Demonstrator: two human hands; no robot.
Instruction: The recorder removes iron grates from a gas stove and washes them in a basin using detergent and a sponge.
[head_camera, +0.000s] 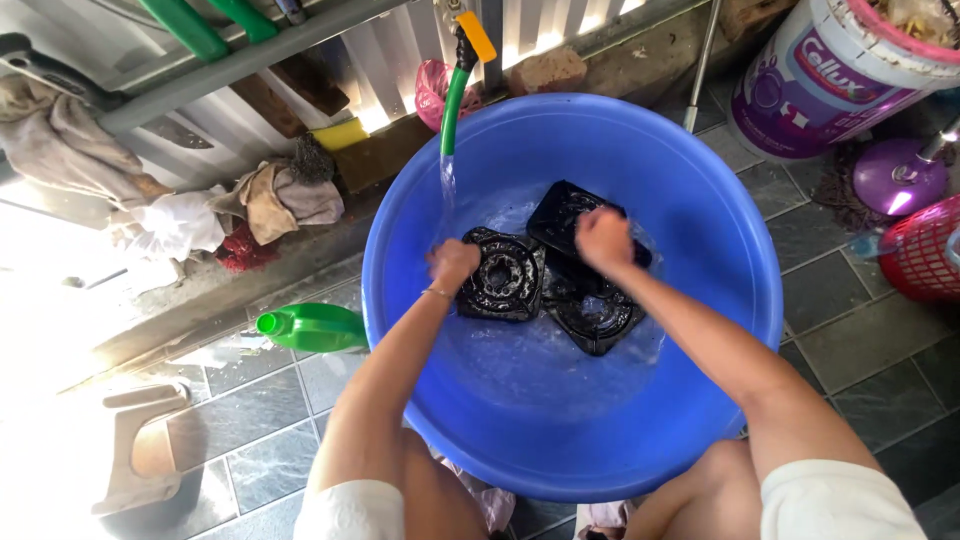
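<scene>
I judge that I am mid-wash, scrubbing black cast-metal stove burner grates (545, 278) in the large round blue plastic basin (690, 190), which sits on the grey tiled floor (850, 340); the grates lie overlapped in shallow water at the basin's middle, under a stream from the green hose with the yellow nozzle (458, 90); my left hand (452, 263) is clenched at the rim of the left round grate, steadying it; my right hand (603, 238) is closed in a fist pressed on the upper grate, whether around a scrubber I cannot tell; the next move calls for firm pressure without letting the slick pieces slide; a green plastic bottle (312, 327) lies just beside the basin
</scene>
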